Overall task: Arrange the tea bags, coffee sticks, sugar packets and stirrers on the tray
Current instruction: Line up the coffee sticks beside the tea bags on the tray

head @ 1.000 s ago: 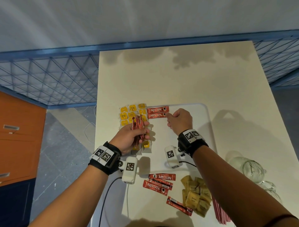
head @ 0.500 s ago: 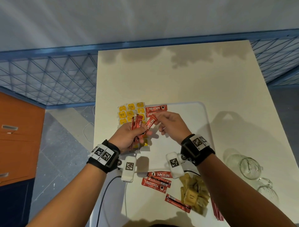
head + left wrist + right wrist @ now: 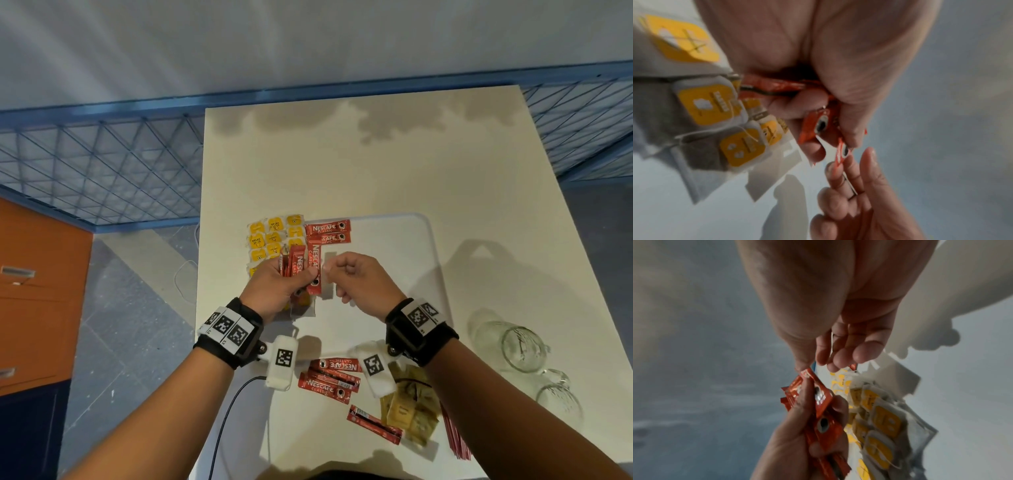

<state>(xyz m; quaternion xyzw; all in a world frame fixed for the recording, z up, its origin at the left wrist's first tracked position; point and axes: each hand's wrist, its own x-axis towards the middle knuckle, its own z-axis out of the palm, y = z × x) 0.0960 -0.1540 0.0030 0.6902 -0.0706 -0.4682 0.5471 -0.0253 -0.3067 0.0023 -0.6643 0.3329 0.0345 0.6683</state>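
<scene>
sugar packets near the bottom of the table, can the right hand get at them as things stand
Probably yes. The sugar packets lie uncovered just below the right hand, with only its own forearm above them. It would first have to release the coffee stick it seems to be pinching.

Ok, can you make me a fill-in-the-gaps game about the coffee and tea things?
1. The left hand grips a bundle of coffee sticks coloured ____.
2. The tea bags have labels coloured ____.
3. The number of laid-down sticks on the tray beside the tea bags is ____.
4. The glass mugs are on the person's ____ side.

Missing words: red, yellow, two, right.
</scene>
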